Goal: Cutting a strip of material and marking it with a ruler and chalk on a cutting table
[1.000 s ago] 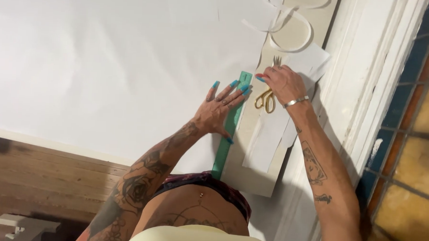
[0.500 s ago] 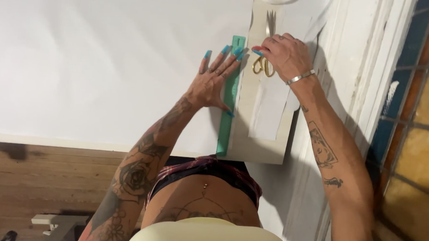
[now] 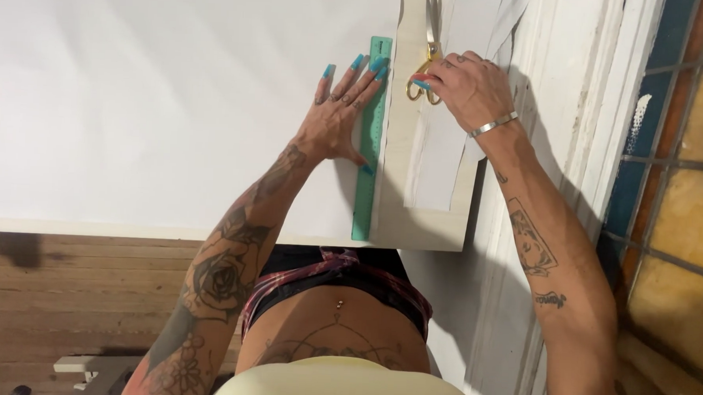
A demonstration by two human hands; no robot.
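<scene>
A wooden floor point(image 3: 63, 288) lies below the near edge of the desk point(image 3: 425, 224), and a white-painted frame point(image 3: 576, 112) runs along the desk's right side. A large white paper sheet point(image 3: 150, 94) covers most of the desk. The green ruler point(image 3: 371, 135) serves as landmark: it lies lengthwise along the sheet's right edge, reaching almost to the desk's near edge.

The left hand point(image 3: 337, 119) lies open and flat, fingers spread, palm on the sheet just left of the ruler, fingertips overlapping its far end and pinning it. The right hand point(image 3: 467, 88), just right of the ruler's far end, is closed around the handles of gold scissors point(image 3: 429, 55), blades pointing away from the person. Pale cut paper strips point(image 3: 440, 170) lie right of the ruler.

Judgement: the work stands at holding the straightedge down with scissors in hand. A next move would call for steady pressure on the ruler and the blades kept in line with its edge.
</scene>
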